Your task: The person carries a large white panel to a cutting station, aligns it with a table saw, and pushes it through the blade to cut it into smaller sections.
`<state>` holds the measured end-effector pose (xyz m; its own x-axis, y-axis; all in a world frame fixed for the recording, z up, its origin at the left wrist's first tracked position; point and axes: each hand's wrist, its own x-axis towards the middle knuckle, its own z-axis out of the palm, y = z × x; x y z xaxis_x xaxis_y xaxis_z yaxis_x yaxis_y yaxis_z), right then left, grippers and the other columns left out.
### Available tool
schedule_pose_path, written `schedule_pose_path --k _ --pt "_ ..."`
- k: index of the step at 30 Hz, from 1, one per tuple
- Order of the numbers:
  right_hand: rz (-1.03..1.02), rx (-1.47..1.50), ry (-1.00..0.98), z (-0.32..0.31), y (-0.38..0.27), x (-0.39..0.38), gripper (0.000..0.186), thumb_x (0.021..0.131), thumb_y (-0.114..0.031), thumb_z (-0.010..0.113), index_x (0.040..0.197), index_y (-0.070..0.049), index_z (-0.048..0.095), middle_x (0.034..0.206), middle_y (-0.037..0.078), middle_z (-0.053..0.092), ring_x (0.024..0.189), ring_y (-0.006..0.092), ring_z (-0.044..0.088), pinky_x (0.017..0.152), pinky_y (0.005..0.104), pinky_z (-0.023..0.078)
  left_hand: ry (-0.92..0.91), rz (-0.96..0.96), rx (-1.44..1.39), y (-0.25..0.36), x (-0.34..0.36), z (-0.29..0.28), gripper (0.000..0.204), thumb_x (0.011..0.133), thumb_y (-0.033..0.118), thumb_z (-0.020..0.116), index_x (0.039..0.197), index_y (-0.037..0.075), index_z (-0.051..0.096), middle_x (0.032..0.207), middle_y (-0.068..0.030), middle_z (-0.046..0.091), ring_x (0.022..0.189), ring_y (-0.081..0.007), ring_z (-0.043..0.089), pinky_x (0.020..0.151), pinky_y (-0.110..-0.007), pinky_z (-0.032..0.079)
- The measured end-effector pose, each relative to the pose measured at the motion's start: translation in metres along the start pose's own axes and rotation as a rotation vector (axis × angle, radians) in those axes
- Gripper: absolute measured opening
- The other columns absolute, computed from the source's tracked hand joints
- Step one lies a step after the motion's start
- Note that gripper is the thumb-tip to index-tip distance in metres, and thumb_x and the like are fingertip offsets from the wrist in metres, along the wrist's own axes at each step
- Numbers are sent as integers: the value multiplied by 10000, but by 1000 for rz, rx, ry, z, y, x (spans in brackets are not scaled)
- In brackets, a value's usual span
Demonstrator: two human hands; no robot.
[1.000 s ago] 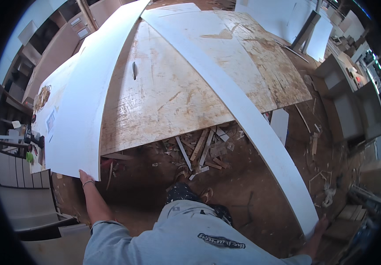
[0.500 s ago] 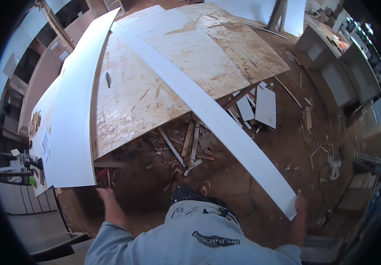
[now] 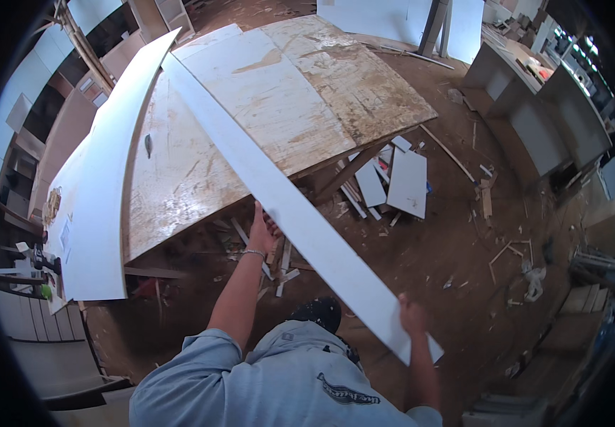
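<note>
A long, narrow white board (image 3: 300, 210) slants from the worktable's far left down toward my right side, its far end resting on the tabletop. My right hand (image 3: 413, 317) is closed on its right edge near the close end. My left hand (image 3: 263, 229) is at the board's left edge, just off the table's front edge, thumb raised and fingers apart; whether it touches the board is hard to tell. A wider white panel (image 3: 104, 192) lies along the left of the worn wooden worktable (image 3: 200, 167).
White offcuts (image 3: 407, 185) lean under the table's right corner, with wood scraps strewn over the brown floor. Open cabinet carcasses (image 3: 528, 121) stand at the right. A black power tool (image 3: 47, 262) sits at the left near the wide panel. Rods lie on the floor at the back.
My left hand has moved from beside the wide panel rightward to the narrow board's edge. My right hand and the board's near end have shifted left, and the view has turned slightly.
</note>
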<state>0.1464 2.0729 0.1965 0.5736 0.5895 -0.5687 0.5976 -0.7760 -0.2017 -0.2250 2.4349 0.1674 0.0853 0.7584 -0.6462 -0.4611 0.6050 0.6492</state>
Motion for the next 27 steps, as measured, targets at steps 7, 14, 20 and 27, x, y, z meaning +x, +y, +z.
schedule_pose_path --k 7,14,20,27 --pt "-114 -24 56 -63 19 12 732 1033 -601 324 1017 -17 765 981 297 707 990 494 667 919 571 506 294 286 41 -44 39 114 465 1020 332 641 1322 -14 569 1235 -145 668 1101 -283 661 952 -437 534" --pt "-313 -68 110 -197 20 113 659 1048 -561 347 1029 -27 731 977 279 707 963 484 667 872 572 509 325 366 -38 -44 80 218 500 1017 358 634 1241 -86 573 1175 -163 663 1029 -273 655 879 -409 537" --pt "-450 -26 113 -211 42 155 635 1054 -539 360 1024 -21 726 968 283 703 946 494 656 844 572 509 388 398 49 -102 52 276 522 1021 402 610 1247 -69 588 1203 -182 656 1053 -295 659 898 -412 528" --pt "-495 -77 36 -213 54 175 610 1049 -544 383 948 -25 685 919 288 693 910 502 651 829 597 497 613 525 286 -127 47 283 565 1029 440 580 1207 -94 624 1166 -221 680 1061 -315 651 930 -430 501"
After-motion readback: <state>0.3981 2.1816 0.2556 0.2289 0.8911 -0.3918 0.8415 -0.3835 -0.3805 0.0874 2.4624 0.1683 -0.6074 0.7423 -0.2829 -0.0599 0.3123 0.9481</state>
